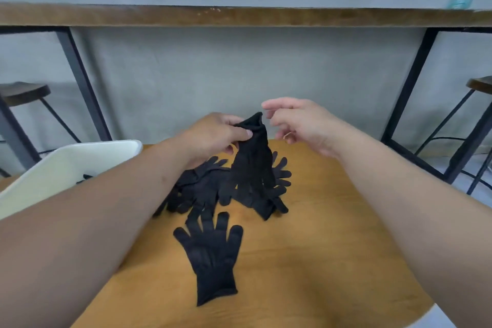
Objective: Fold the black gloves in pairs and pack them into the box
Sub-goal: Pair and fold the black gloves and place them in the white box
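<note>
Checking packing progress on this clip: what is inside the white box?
Only a small bit of something black shows inside the white box, low against its wall, probably gloves. The left forearm covers the rest of the interior, so the contents can't be counted.
</note>
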Tool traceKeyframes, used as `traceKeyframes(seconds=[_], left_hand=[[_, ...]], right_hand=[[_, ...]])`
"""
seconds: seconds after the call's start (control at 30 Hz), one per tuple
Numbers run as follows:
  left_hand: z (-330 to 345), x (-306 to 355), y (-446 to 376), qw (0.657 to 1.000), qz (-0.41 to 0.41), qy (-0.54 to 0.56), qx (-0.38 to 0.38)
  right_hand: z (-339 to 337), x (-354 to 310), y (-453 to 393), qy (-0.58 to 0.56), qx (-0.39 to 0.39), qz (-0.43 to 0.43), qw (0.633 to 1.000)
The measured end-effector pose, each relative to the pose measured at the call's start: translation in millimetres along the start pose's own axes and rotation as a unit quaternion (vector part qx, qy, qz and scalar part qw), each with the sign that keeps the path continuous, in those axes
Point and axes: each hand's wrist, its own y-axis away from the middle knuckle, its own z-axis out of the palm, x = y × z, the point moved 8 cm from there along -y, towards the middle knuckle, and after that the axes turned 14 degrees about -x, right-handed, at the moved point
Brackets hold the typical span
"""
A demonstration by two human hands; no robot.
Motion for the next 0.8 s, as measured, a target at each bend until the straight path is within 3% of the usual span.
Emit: traceKeyframes(seconds=[0.13,0.6,0.8], left_hand=[[-22.5,6.1,25.0,1.0,0.004,-0.022,0.019],[-62.0,-1.0,80.3,0.995,-0.005,-0.045,0.092],[-55.5,-7.5,85.6,0.996,-0.004,-0.034,0.077]], right_hand=[[32.8,-22.7,-0.2,0.111,-0.089,-0.012,0.99],[79.3,-57.0,4.8,0.126,-0.071,-0.022,0.989],[87.7,-49.2,3.7,0.133,-0.065,-0.013,0.989]])
